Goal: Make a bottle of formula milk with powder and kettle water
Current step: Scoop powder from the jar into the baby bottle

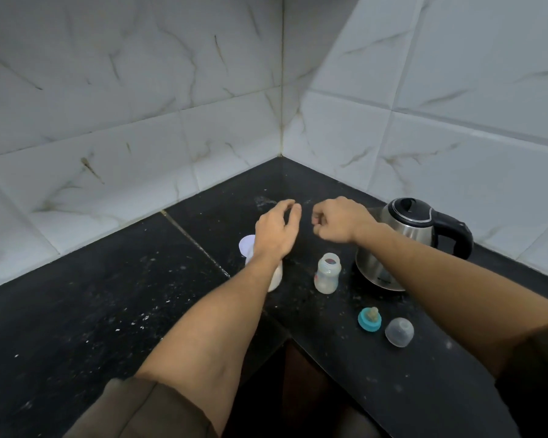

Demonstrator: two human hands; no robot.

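An uncapped clear baby bottle point(327, 273) stands on the black counter point(92, 298). To its right sits a steel kettle point(405, 238) with a black lid and handle. A white powder container point(274, 278) with a white lid point(246, 244) leaning behind it is mostly hidden under my left forearm. The teal teat ring point(369, 318) and a clear dome cap point(399, 331) lie nearer to me. My left hand point(276, 230) hovers above the container with loosely bent fingers, holding nothing. My right hand point(339, 220) is raised beside it, fingers curled into a fist, empty.
White marble-pattern tiled walls point(171, 90) meet in a corner behind the counter. The counter is L-shaped, with an inner edge point(285, 336) dropping to a dark cabinet below my arms. White specks dot the counter surface.
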